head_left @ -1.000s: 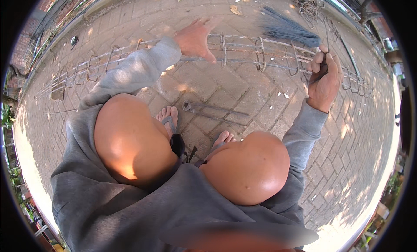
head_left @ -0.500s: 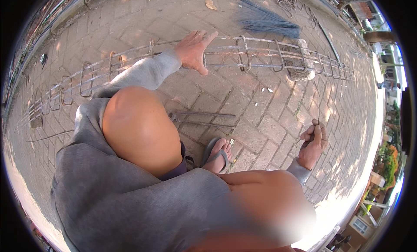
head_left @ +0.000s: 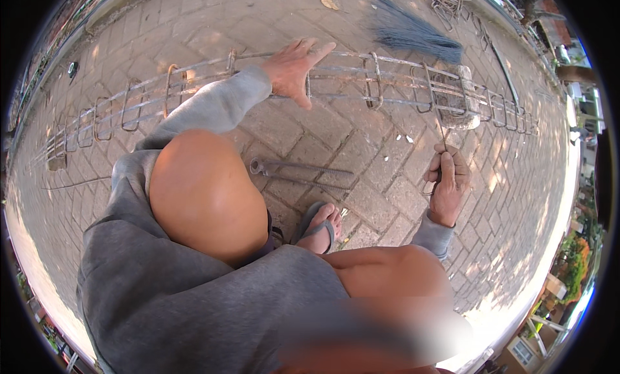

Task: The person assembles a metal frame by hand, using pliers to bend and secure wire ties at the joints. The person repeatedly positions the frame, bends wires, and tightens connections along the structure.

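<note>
A long steel rebar cage point(head_left: 400, 80) with square stirrups runs from left to right in front of me. Over its bars lies my left hand point(head_left: 290, 70), fingers and thumb stretched apart, beside a stirrup. My right hand point(head_left: 449, 183) is closed in a pinch on a thin wire point(head_left: 442, 125), which rises from the fingertips toward the cage's near side. A small bent end shows below those fingers; what else the palm holds is hidden. Pincers point(head_left: 303, 171) with long handles lie on the paving between the cage and my sandalled foot point(head_left: 320, 229).
The cage rests on a concrete block point(head_left: 460, 96) at the right and a smaller block point(head_left: 57, 161) at the far left. Beyond it lie a bundle of blue-grey wires point(head_left: 416, 32), a heap of bent stirrups point(head_left: 445, 3) and a dark rod point(head_left: 505, 67). Brick paving point(head_left: 368, 200) spreads below.
My right hand has moved up and left with the wire, closer to the cage. My left hand stays spread over the cage at nearly the same place. The view has shifted slightly.
</note>
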The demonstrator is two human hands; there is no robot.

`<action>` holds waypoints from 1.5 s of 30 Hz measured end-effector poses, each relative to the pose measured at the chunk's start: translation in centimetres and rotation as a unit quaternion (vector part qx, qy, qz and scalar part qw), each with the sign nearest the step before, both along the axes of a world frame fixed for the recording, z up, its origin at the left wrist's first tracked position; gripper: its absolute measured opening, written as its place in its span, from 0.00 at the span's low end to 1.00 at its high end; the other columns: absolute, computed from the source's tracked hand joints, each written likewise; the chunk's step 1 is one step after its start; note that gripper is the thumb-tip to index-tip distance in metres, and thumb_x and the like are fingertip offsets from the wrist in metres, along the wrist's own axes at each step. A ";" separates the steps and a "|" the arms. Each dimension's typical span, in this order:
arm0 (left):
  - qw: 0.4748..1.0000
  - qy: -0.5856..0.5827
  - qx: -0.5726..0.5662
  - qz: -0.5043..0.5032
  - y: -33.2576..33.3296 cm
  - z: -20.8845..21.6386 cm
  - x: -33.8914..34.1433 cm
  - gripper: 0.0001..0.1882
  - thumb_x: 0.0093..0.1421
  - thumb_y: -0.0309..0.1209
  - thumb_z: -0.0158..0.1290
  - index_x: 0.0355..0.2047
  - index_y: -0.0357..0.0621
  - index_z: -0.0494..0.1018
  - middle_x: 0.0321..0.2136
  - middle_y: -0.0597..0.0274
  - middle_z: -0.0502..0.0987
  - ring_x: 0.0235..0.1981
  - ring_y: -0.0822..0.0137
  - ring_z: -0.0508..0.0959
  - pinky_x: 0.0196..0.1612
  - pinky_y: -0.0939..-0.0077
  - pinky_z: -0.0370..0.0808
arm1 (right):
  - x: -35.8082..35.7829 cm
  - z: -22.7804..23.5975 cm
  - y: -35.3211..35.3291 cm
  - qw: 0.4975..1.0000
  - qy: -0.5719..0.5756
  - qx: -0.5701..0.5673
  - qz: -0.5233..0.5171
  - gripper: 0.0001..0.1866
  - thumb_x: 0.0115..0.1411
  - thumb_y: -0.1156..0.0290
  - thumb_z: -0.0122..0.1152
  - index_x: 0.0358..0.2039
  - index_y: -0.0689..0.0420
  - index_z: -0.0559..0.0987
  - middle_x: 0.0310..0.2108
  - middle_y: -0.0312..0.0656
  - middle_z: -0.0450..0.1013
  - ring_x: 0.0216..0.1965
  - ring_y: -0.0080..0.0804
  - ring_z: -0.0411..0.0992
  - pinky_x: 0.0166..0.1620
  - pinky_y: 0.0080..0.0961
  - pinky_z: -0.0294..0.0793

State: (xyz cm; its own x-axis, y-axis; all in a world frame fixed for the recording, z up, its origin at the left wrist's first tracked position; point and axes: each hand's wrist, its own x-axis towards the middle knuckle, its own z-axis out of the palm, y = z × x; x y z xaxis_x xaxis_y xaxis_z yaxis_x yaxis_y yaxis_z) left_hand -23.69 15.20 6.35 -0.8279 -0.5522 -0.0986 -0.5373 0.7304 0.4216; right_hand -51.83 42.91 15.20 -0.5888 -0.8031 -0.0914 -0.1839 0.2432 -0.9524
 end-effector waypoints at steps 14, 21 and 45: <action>0.947 0.206 0.152 -0.194 -2.4 19.5 -1.7 0.17 0.66 0.35 0.56 0.25 0.39 0.64 0.19 0.58 0.66 0.23 0.64 0.66 0.29 0.61 0.63 | 4.6 12.8 -15.6 0.769 0.489 -0.131 0.391 0.06 0.70 0.75 0.57 0.44 0.60 0.80 0.24 0.44 0.75 0.20 0.34 0.72 0.25 0.30 0.68; 0.984 0.071 -0.025 -0.160 -2.8 16.5 0.8 0.15 0.67 0.35 0.56 0.34 0.32 0.77 0.24 0.42 0.78 0.29 0.42 0.78 0.39 0.54 0.76 | 7.6 9.2 -18.6 0.785 0.438 -0.054 0.435 0.09 0.63 0.77 0.61 0.41 0.64 0.84 0.28 0.51 0.81 0.27 0.49 0.79 0.33 0.37 0.76; 0.984 0.098 0.149 0.029 -7.6 -2.9 3.1 0.26 0.56 0.24 0.57 0.57 0.37 0.78 0.49 0.39 0.82 0.51 0.44 0.82 0.58 0.59 0.76 | 1.9 1.4 -19.7 0.854 0.333 0.085 0.391 0.10 0.63 0.75 0.58 0.39 0.66 0.83 0.31 0.52 0.81 0.30 0.44 0.79 0.38 0.36 0.76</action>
